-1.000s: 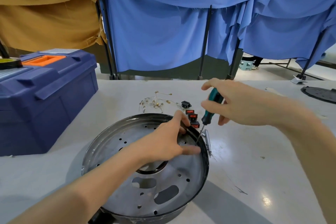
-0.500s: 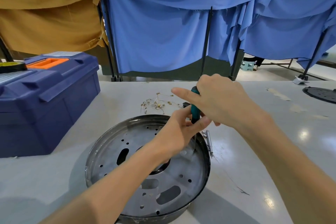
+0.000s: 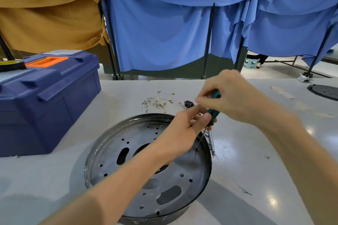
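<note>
Screwdriver [image 3: 212,114], teal and black handle: stands tilted over the right-hand side of the pan [image 3: 95,153], tip set in a small hole in the pan's floor near the rim.
Right hand [image 3: 232,98]: fingers curled round the upper handle.
Left hand [image 3: 182,133]: thumb and fingers pinching the lower end of the handle, forearm lying across the pan.
Pan: round, shallow, grey metal, floor pierced with holes and slots, resting on the white worktop [image 3: 256,166].
Just beside its right rim: a slim metal tool [image 3: 211,141].
Behind it: loose wires [image 3: 157,101], a small black switch [image 3: 188,103].
Left: blue toolbox [image 3: 47,100], orange handle, tape roll [image 3: 11,65] on the lid.
Far right: black disc [image 3: 323,91].
Backdrop: blue cloth [image 3: 161,33] and brown cloth [image 3: 45,14] on stands.
</note>
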Motion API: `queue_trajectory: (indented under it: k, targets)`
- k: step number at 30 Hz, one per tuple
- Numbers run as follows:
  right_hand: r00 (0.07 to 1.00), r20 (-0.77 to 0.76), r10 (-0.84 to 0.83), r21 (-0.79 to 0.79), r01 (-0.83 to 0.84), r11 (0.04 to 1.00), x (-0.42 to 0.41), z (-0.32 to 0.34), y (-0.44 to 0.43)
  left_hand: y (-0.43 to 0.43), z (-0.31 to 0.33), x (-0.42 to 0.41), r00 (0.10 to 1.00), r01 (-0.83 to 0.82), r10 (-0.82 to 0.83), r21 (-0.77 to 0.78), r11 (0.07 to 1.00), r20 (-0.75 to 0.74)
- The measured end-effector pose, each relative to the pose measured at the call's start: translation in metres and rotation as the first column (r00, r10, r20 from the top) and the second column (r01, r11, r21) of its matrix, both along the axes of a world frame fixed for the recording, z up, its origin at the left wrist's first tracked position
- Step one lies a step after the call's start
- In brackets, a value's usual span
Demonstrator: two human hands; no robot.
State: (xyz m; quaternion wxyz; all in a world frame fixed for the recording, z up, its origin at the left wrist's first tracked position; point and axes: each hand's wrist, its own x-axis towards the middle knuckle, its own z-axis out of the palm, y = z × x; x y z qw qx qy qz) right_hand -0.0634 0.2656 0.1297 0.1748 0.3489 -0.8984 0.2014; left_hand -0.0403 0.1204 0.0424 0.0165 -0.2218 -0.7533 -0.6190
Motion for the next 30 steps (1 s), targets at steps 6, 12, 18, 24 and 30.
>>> queue_trajectory:
  k: [6, 12, 18, 24, 30]
  targets:
    - [0.923, -0.256, -0.287, 0.125, 0.327, 0.937, 0.005, -0.009, -0.034, 0.000, -0.004, -0.002, 1.000, -0.008, 0.008, 0.039, 0.999, 0.003]
    - [0.993, 0.061, -0.101, -0.241, 0.113, 0.964, -0.005, -0.008, -0.032, -0.003, 0.000, -0.002, 0.997, 0.022, -0.025, 0.044, 0.999, 0.078]
    - [0.588, 0.526, 0.614, -0.812, 0.132, 0.569, -0.018, -0.010, -0.040, -0.010, -0.002, -0.001, 0.995, 0.045, -0.048, 0.031, 0.998, 0.092]
    - [0.936, 0.315, 0.159, -0.897, 0.239, 0.372, -0.017, -0.027, -0.062, -0.006, -0.003, 0.000, 0.995, 0.066, -0.070, 0.054, 0.996, 0.075]
    - [0.680, 0.504, 0.532, -0.835, 0.226, 0.502, -0.016, -0.017, -0.036, -0.012, -0.003, -0.001, 0.990, 0.067, -0.075, 0.065, 0.996, 0.121]
